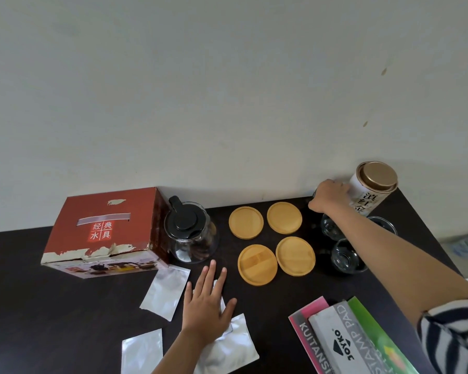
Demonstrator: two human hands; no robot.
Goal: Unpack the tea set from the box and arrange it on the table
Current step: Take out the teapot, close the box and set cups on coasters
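The red tea-set box (103, 228) stands shut at the left of the dark table (38, 306). Beside it is a glass teapot (191, 233) with a black lid. Several round wooden coasters (272, 240) lie in a square at the middle. Three glass cups (346, 256) sit to their right. My right hand (330, 195) reaches to the back edge next to a white tea canister (373, 188), fingers curled down over a small glass cup that is mostly hidden; only a dark part shows. My left hand (208, 303) rests flat, fingers spread, on a silver foil pouch (227, 346).
Two more silver pouches (165, 292) lie near the front left. A stamp pad box and pink and green booklets (343, 341) sit at the front right. The white wall runs directly behind the table; the table's right edge is past the canister.
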